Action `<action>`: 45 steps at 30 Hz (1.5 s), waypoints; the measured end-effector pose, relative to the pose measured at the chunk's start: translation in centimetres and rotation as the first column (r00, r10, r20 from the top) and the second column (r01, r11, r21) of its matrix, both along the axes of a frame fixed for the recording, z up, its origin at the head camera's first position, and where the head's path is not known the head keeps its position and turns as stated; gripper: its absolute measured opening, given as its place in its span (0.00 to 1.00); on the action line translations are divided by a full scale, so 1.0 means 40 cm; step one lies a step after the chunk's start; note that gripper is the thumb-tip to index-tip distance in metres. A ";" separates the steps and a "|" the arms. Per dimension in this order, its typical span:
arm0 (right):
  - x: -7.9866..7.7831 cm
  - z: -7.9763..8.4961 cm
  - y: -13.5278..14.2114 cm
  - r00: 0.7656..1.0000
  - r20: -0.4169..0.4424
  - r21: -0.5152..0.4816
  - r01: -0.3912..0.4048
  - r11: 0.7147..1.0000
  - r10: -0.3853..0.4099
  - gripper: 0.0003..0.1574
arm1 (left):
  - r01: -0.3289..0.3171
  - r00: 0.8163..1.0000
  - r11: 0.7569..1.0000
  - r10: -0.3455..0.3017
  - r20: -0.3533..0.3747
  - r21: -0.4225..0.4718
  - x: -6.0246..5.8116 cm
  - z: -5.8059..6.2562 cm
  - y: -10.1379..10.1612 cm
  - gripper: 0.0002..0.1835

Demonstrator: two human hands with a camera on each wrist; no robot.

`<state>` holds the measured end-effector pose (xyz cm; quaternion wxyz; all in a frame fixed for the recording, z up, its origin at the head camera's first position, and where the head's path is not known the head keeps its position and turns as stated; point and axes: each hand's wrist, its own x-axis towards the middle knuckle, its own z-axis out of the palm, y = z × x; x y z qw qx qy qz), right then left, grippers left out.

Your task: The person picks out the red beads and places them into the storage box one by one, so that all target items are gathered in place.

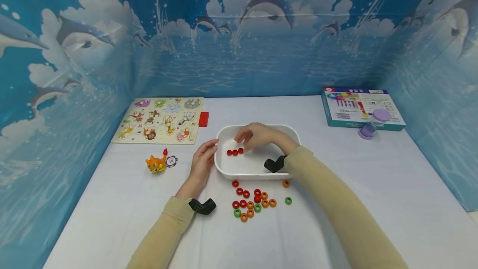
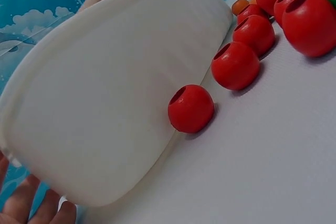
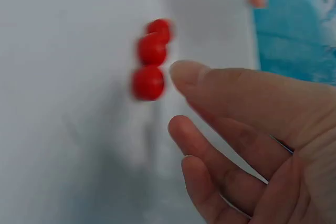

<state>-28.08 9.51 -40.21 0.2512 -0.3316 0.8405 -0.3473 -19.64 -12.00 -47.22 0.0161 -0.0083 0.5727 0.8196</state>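
A white rectangular tray (image 1: pixel 239 176) stands on the table, with three red beads (image 1: pixel 235 152) in a row on its floor near the left end. My right hand (image 1: pixel 258 135) reaches over the tray's far side, its thumb close beside the row. In the right wrist view, the fingers (image 3: pixel 218 177) are loosely bent, apart from the thumb, and hold nothing. My left hand (image 1: pixel 202 161) rests along the tray's left wall with relaxed fingers at the rim. In front of the tray lie several loose red beads (image 1: pixel 243 203), orange beads (image 1: pixel 265 204) and green beads (image 1: pixel 257 208).
An animal peg puzzle board (image 1: pixel 157 120) lies at the back left beside a red block (image 1: pixel 203 119). An orange toy figure (image 1: pixel 156 163) and a poker chip (image 1: pixel 171 161) are left of the tray. At the back right, a boxed set (image 1: pixel 358 107) lies behind a purple-ended clear container (image 1: pixel 367 131).
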 end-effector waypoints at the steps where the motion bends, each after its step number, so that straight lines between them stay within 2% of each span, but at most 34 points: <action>1: 0.006 0.017 0.009 1.000 -0.013 -0.010 -0.004 1.000 0.004 0.24 | 0.003 1.000 1.000 -0.003 0.001 0.000 -0.001 0.000 0.001 0.20; 6: 0.069 0.100 0.061 0.997 -0.081 -0.118 -0.023 0.993 0.014 0.26 | -0.001 1.000 1.000 0.001 0.005 -0.002 -0.002 0.003 0.003 0.18; 10: 0.145 0.126 0.101 0.996 -0.080 -0.205 -0.058 0.977 0.042 0.23 | 0.000 1.000 1.000 0.000 0.001 -0.009 -0.001 0.005 0.002 0.18; 13: 0.201 0.114 0.127 0.996 -0.059 -0.249 -0.084 0.965 0.071 0.20 | 0.001 1.000 1.000 -0.001 0.007 -0.017 0.001 0.003 0.001 0.18; 18: 0.283 0.066 0.150 0.997 -0.009 -0.286 -0.079 0.955 0.079 0.15 | 0.001 1.000 1.000 -0.001 0.009 -0.021 0.004 0.002 0.001 0.18; 25: 0.387 0.045 0.128 0.997 0.050 -0.365 -0.037 0.930 0.059 0.13 | 0.006 1.000 1.000 -0.006 0.004 -0.025 0.005 0.003 -0.001 0.18; 28: 0.406 0.015 0.118 0.999 0.049 -0.390 0.002 0.921 0.018 0.13 | 0.007 1.000 1.000 -0.007 0.004 -0.020 0.005 0.004 0.000 0.18; 31: 0.411 -0.023 0.114 0.999 -0.014 -0.408 0.033 0.912 -0.042 0.13 | 0.010 1.000 1.000 -0.010 0.001 -0.016 0.004 0.004 0.001 0.18; 34: 0.404 -0.066 0.116 0.991 -0.083 -0.393 0.067 0.917 -0.108 0.14 | 0.011 1.000 1.000 -0.011 0.001 -0.019 0.004 0.004 0.003 0.19; 38: 0.390 -0.107 0.121 0.979 -0.129 -0.328 0.106 0.939 -0.155 0.15 | 0.009 1.000 1.000 -0.009 0.001 -0.024 0.004 0.003 0.004 0.19; 45: 0.380 -0.117 0.119 0.970 -0.198 -0.252 0.089 0.964 -0.141 0.16 | 0.004 1.000 1.000 -0.004 -0.001 -0.022 0.004 0.004 0.002 0.18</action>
